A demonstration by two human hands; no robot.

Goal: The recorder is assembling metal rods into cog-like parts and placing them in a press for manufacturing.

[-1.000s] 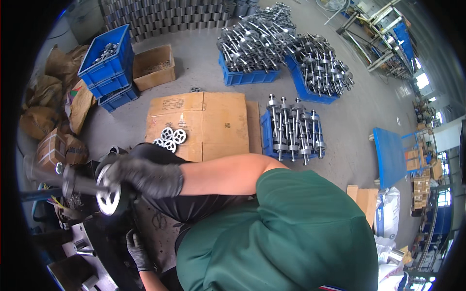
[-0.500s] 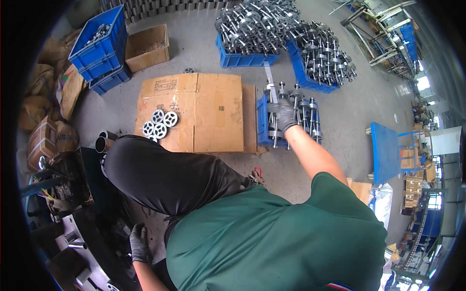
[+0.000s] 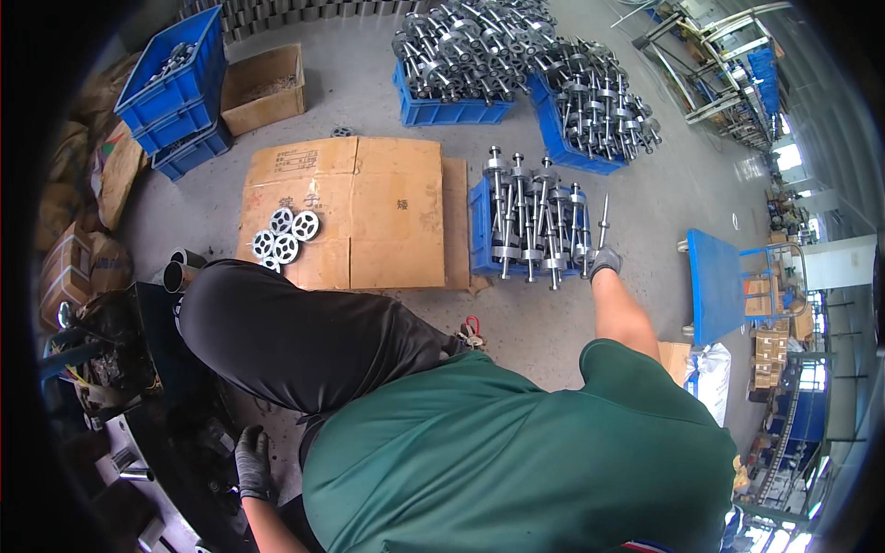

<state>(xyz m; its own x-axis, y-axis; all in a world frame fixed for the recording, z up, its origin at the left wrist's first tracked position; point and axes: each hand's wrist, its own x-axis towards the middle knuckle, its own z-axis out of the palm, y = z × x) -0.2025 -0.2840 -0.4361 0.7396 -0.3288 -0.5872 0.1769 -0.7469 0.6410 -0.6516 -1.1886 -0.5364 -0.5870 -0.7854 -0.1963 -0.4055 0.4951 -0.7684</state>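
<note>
My right hand (image 3: 606,262), in a grey glove, is closed around the lower end of a slim silver tool (image 3: 604,222) that looks like a caliper and points upward. It is just right of a blue crate (image 3: 480,241), apart from the parts inside. Several metal shafts with round collars (image 3: 519,207) stand packed in that crate. Far to the left and low, my gloved left hand (image 3: 252,464) hangs beside the dark machine (image 3: 175,387), fingers stretched out and nothing visible in them.
Spoked metal wheels (image 3: 286,247) lie on a flat cardboard sheet (image 3: 396,230). Behind are two blue crates (image 3: 456,112) (image 3: 576,155) heaped with shafts. Stacked blue bins (image 3: 175,115) and a carton (image 3: 265,106) stand far left. A blue trolley (image 3: 714,288) is at right.
My right hand has moved from over the near crate of shafts to its right side, with the silver tool turned to a narrower view. My left hand stays beside the machine. The whole view has shifted slightly.
</note>
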